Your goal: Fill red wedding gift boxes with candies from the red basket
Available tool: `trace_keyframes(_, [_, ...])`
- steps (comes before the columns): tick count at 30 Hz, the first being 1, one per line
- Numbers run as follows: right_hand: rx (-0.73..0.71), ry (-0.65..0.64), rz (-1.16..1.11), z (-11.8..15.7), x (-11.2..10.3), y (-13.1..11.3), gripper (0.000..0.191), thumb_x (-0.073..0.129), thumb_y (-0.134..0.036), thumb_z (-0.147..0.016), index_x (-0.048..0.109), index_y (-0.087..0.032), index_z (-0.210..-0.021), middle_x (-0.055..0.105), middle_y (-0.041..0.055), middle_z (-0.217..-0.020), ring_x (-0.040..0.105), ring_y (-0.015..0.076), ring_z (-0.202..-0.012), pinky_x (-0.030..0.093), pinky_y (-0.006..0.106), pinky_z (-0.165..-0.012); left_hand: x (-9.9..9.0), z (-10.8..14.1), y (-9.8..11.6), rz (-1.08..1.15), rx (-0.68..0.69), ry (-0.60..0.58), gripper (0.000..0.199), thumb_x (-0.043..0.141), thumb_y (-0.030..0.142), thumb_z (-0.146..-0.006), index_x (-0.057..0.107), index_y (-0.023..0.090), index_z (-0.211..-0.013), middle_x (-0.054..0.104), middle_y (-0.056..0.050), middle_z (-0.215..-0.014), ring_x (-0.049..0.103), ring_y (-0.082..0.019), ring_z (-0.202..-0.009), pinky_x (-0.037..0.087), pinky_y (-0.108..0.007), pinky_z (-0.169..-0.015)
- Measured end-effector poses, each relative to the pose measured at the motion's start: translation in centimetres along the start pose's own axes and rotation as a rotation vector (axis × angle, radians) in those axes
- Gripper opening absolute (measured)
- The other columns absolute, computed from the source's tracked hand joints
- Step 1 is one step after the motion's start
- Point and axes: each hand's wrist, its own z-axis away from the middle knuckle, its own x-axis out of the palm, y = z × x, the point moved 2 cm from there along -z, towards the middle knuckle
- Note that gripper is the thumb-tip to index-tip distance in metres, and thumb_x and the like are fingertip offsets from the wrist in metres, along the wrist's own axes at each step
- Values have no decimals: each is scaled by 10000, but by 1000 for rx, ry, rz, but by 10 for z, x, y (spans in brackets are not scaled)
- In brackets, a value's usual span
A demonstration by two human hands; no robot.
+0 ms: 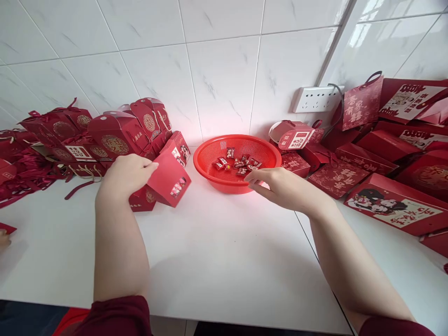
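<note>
A red gift box (170, 179) is gripped at its upper left side by my left hand (126, 177). The box is tilted, with small printed figures on its lower right face. My right hand (276, 184) is over the near right rim of a red plastic basket (206, 175), its fingers loosely bent and slightly apart; I see nothing between them. Several wrapped candies (241, 163) lie in the basket, mostly toward its right side. Beneath and behind the held box, another red box (143, 198) stands on the white table (210, 261).
Filled-out red gift boxes (115, 135) crowd the left against the tiled wall. More red boxes (350, 163) are piled on the right, below a white power strip (317, 99) with a cable. At the left edge, another person's hand (4, 239) holds something red.
</note>
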Motion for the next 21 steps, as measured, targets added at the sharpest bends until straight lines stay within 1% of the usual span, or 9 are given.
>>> trace_keyframes(3, [2,-17,8,0,0,-1,178,499,-240,-973,676,-238,-987,726,49,-900,677,220,-776,494,318,-716,11,-20,-7,-85,-99,9,452,484,501,-896,738,127,-893,667,-142,-886,596,-330,-938,421,-407,-751])
trace_keyframes(6, [-10,-32,9,0,1,-4,172,507,-234,-970,678,-239,-986,722,52,-890,672,216,-763,485,312,-706,27,-36,-8,-116,-173,-5,426,523,460,-886,734,119,-1032,671,-199,-1079,612,-368,-1032,456,-447,-800])
trace_keyframes(9, [-9,-39,12,1,0,-4,173,501,-234,-974,674,-234,-972,718,53,-884,669,213,-756,480,310,-703,37,-45,-11,-136,-247,18,420,526,409,-881,715,116,-1116,651,-249,-1178,609,-414,-1107,472,-489,-851])
trace_keyframes(13, [5,-33,33,2,-2,-3,174,491,-240,-978,662,-230,-946,711,49,-860,662,213,-741,473,311,-694,40,-48,-15,-145,-278,56,449,520,395,-867,695,102,-1159,637,-280,-1218,598,-447,-1144,478,-520,-874])
trace_keyframes(21, [31,-28,67,3,-5,-2,180,486,-257,-976,651,-231,-908,704,44,-820,654,214,-713,465,310,-675,46,-52,-8,-145,-281,106,468,543,399,-836,697,79,-1141,652,-292,-1181,615,-445,-1093,488,-513,-840])
